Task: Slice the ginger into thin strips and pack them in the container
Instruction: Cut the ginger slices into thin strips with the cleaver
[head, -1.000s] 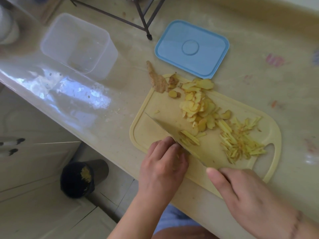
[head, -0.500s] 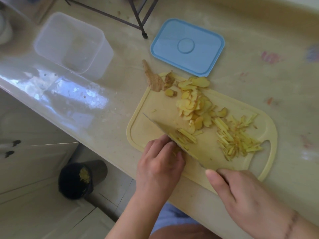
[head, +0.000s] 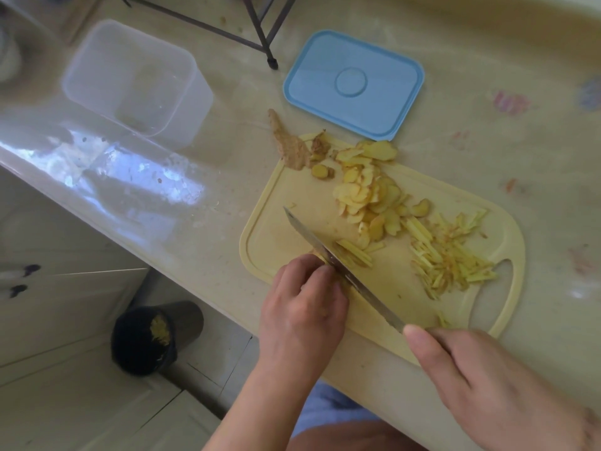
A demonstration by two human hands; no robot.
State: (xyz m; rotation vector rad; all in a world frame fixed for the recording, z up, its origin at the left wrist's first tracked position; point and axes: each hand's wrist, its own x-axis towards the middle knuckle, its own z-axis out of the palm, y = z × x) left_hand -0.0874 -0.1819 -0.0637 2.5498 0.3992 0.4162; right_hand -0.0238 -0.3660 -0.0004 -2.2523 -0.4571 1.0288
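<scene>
Looking down from the head view: right hand point(head: 481, 379) wrapped around the knife point(head: 341, 268) handle, thumb stretched along the top, blade angled across the near part of the yellow cutting board point(head: 270, 229) with the tip pointing away and left. Pressed up against the blade's left side, left hand point(head: 302, 307), fingers curled down and bunched together over a small piece of ginger that is mostly hidden beneath them. Lying just right of the blade, a few freshly cut strips point(head: 354, 252). Heaped in the middle of the board, ginger slices point(head: 370, 196); spread toward the board's handle end, a loose pile of thin ginger strips point(head: 452, 255). Resting at the far corner, half on the board and half on the countertop point(head: 195, 196), a brown peel scrap point(head: 289, 141). Sitting well apart to the far left, clear container point(head: 136, 79), open-topped, no ginger visible inside. Lying flat beyond the board, just past the slices, blue lid point(head: 354, 83). Down on the floor below the counter edge, dark bin point(head: 149, 340) with yellow scraps inside.
</scene>
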